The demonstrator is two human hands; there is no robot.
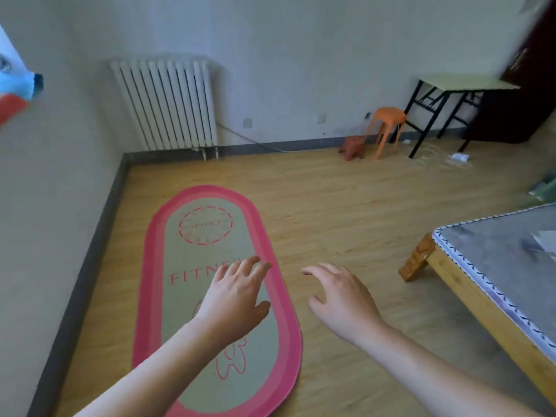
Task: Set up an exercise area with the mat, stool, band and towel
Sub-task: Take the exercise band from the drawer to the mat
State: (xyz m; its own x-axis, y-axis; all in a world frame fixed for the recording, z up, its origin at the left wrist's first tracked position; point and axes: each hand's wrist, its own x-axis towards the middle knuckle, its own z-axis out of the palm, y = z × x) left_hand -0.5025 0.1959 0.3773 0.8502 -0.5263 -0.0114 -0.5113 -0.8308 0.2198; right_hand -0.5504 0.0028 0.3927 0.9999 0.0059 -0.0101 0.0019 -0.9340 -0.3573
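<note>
A pink-rimmed oval exercise mat [186,266] with a grey-green middle and red lettering lies flat on the wooden floor along the left wall. My left hand [237,293] hovers over the mat's right half, fingers spread and relaxed, holding nothing. My right hand [343,299] hangs over the bare floor just right of the mat, fingers loosely bent, also empty. A tall orange stool [388,127] stands by the far wall, with a low brown stool [353,147] beside it. No band shows. A blue and red cloth [18,91] shows at the left edge.
A white radiator [168,103] is mounted in the far left corner. A folding table [460,97] with black legs stands at the far right by a dark door. A wooden bed frame with a grey mattress [499,260] fills the right side. Litter [458,158] lies near the table.
</note>
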